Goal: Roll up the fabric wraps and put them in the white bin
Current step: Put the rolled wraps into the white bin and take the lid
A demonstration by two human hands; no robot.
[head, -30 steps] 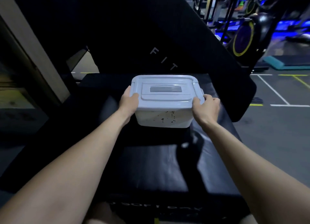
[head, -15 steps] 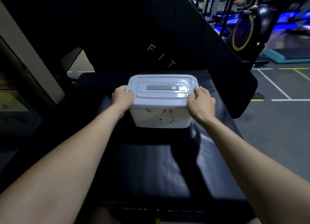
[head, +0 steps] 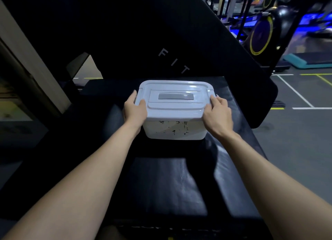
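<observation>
Fingers [head: 214, 101] of both hands clasp the lidded, ink-marked white bin [head: 173, 127].

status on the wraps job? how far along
Done: can't tell; no wraps are visible and the white bin sits lidded on the black pad. In hand: left hand and right hand grip the lid edges. Left: unclear, since the contents are hidden.

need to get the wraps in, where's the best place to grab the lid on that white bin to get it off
Take the lid at its two short ends, one hand from each side, as the left hand and right hand do now. Its rim overhangs the bin walls there, giving fingers an edge to hook under. The grey handle in the middle lies flush and looks a poorer grip.
</observation>
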